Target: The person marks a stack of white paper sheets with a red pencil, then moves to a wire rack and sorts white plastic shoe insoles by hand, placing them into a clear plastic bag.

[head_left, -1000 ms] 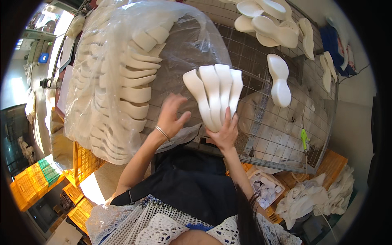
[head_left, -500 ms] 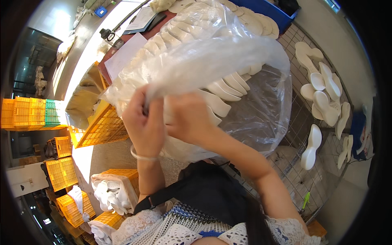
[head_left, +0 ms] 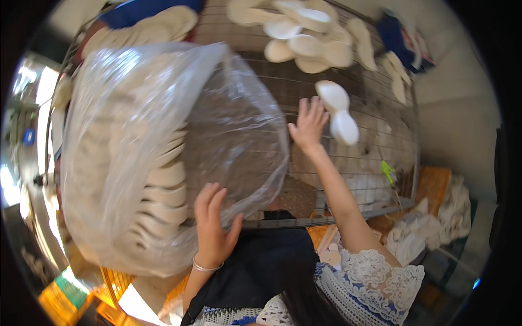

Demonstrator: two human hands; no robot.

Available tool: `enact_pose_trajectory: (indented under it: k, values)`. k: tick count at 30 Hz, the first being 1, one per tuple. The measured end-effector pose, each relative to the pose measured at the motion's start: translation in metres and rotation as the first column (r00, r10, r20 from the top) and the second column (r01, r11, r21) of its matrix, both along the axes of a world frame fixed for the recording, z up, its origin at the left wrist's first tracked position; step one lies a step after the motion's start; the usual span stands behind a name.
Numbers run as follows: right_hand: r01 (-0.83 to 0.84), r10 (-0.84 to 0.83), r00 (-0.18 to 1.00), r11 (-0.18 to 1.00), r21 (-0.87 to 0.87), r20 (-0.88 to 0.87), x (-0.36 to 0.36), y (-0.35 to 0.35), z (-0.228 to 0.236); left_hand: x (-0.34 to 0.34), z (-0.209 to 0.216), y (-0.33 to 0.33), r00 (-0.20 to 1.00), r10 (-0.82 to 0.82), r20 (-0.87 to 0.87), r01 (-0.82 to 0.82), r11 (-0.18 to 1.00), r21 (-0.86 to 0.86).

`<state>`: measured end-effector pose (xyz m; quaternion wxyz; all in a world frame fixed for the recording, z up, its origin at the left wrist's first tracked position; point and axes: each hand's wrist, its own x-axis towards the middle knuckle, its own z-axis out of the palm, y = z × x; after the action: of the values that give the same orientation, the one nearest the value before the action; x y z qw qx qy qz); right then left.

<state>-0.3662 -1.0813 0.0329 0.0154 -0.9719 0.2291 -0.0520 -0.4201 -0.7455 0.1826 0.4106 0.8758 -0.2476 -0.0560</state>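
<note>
A clear plastic bag [head_left: 136, 98] lies over several cream shoe soles [head_left: 166, 176] stacked in a curved row at the left. By the bag's near edge, my left hand [head_left: 213, 225] has its fingers apart and holds nothing; I cannot tell whether it touches the plastic. My right hand [head_left: 309, 125] reaches out over the wire mesh table, fingers spread and empty. Just right of its fingertips is a single white shoe sole [head_left: 340, 111], slightly blurred. Whether the fingers touch it is not certain.
More soles [head_left: 310, 46] are heaped at the far side of the mesh table [head_left: 364, 163]. A blue bin [head_left: 147, 12] stands at the far left. A green-handled tool [head_left: 387, 173] is at the right, above white cloth [head_left: 418, 231]. Blue fabric [head_left: 402, 43] lies at the far right.
My hands have let go of the plastic and moved apart. The right one has gone out toward the single sole. The view has swung right, and the bag now lies lower over the row.
</note>
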Motion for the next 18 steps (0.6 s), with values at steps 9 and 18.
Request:
enact_pose_trajectory:
  k: [9,18]
  values:
    - [-0.043,0.232,0.972,0.071,0.997,0.025,-0.068,-0.189,-0.002,0.06,-0.151,-0.26,0.136,-0.604,-0.785,-0.489,0.648,-0.584]
    - [-0.597,0.615,0.774,0.788,-0.148,0.152,0.13,-0.319,0.05,0.2,-0.037,-0.383,0.999,0.029,-0.033,-0.03,0.999,-0.021]
